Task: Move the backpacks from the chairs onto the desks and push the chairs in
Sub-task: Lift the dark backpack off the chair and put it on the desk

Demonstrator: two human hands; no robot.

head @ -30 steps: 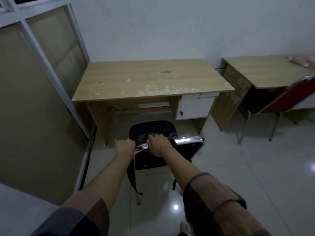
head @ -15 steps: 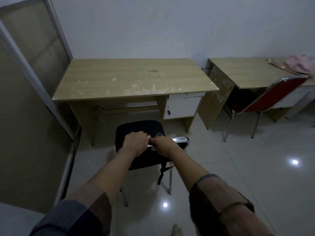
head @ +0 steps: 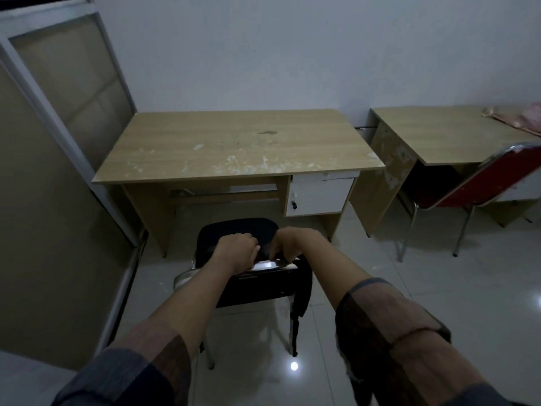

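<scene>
A black chair [head: 257,291] with a chrome rim stands pulled out in front of the left wooden desk [head: 234,148]. A black backpack [head: 243,228] lies on its seat, and one strap [head: 301,288] hangs over the right side of the chair back. My left hand [head: 237,250] and my right hand [head: 288,244] are close together just above the rim, fingers curled into the backpack's dark top. What the fingers hold exactly is hidden under the knuckles.
A second desk [head: 439,133] stands to the right with a pink bag [head: 527,121] on it and a red chair [head: 483,183] partly under it. A framed partition [head: 58,142] runs along the left. A white drawer unit [head: 319,194] hangs under the left desk. Glossy tiled floor surrounds the chair.
My hands have slid from apart on the chrome rim to close together at its middle, onto the backpack's top. The view has shifted so the strap now hangs on the right.
</scene>
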